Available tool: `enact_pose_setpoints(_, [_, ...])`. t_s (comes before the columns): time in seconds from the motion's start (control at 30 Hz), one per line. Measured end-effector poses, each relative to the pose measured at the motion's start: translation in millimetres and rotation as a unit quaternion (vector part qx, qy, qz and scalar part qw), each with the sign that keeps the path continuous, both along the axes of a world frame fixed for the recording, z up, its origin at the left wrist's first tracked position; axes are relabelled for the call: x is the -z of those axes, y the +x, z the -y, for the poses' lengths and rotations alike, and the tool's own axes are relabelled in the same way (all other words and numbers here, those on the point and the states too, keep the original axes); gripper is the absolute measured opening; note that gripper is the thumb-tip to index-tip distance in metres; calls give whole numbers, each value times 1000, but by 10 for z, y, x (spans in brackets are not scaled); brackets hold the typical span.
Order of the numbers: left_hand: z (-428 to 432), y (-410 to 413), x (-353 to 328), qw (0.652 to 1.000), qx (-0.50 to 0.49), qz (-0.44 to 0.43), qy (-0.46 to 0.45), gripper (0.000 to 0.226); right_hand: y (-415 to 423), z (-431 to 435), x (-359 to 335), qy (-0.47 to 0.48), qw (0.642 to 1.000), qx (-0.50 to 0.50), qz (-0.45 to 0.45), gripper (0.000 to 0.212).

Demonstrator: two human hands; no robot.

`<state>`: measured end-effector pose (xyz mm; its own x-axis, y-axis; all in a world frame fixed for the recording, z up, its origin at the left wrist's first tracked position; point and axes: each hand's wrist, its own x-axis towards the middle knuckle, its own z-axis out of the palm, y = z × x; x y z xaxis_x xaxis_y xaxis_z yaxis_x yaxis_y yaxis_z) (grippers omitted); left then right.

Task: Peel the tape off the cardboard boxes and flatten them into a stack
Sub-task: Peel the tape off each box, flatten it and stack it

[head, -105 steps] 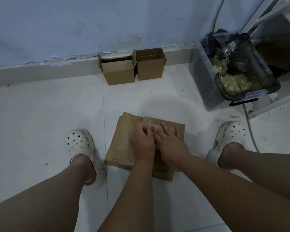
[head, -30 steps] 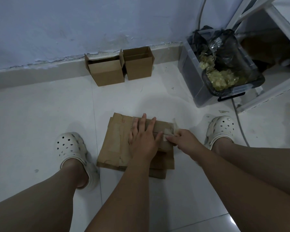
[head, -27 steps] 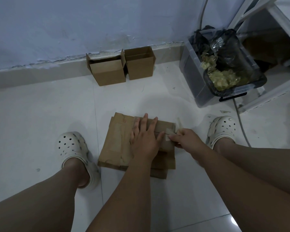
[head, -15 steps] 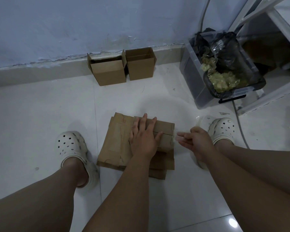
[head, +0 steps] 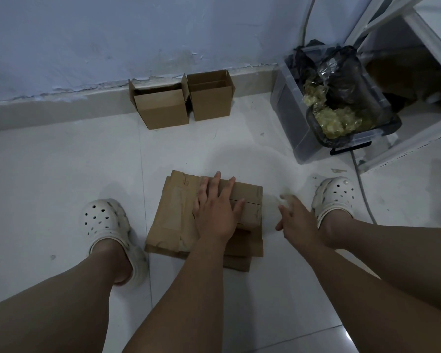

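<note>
Left hand (head: 215,215): flat, fingers straight and spread, palm pressing on top of the stack of flattened brown cardboard boxes (head: 173,220) on the white tile floor between my feet. Right hand (head: 297,220): just right of the stack, clear of the cardboard; fingertips blurred, so I cannot tell whether it pinches anything. Beyond, against the wall: wider open brown cardboard box (head: 161,112) touching narrower open brown cardboard box (head: 210,103).
</note>
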<state>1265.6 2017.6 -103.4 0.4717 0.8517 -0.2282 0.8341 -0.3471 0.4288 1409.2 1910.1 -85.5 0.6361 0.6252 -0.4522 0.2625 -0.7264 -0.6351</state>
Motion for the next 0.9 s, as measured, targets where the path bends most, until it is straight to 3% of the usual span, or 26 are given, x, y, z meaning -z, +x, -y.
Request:
enact_pose_setpoints(0.1, [-24,1,10,1000,-5,3,1,57,-43,-154,-40,29,981,69,-179,31])
enact_pose_setpoints(0.17, [-23,1,14,1000,-7,7,2,57,-3,-246,-72,70,930,158,-323,37])
enact_pose_setpoints(0.27, [-17,5,19,1000,-7,12,8,57,109,-298,-127,132,851,219,-459,41])
enact_pose_setpoints(0.37, [-37,12,16,1000,-11,12,9,57,137,-264,-158,183,781,246,-544,43])
enact_pose_setpoints(0.53, [-9,11,8,1000,-11,15,10,57,140,-104,-124,200,714,290,-605,15])
enact_pose_setpoints(0.57, [0,6,7,1000,-11,16,11,56,153,-97,-131,192,713,297,-606,11])
enact_pose_setpoints(0.63, [4,0,-1,1000,-12,17,10,56,182,-121,-155,159,740,302,-580,34])
enact_pose_setpoints(0.7, [1,2,-12,1000,-11,15,9,56,186,-184,-182,91,809,275,-511,59])
enact_pose_setpoints(0.8, [6,12,-23,1000,-9,12,8,56,95,-321,-202,-35,927,180,-326,74])
enact_pose_setpoints(0.9, [15,13,-18,1000,-8,14,8,56,-6,-433,-179,-108,969,118,-189,79])
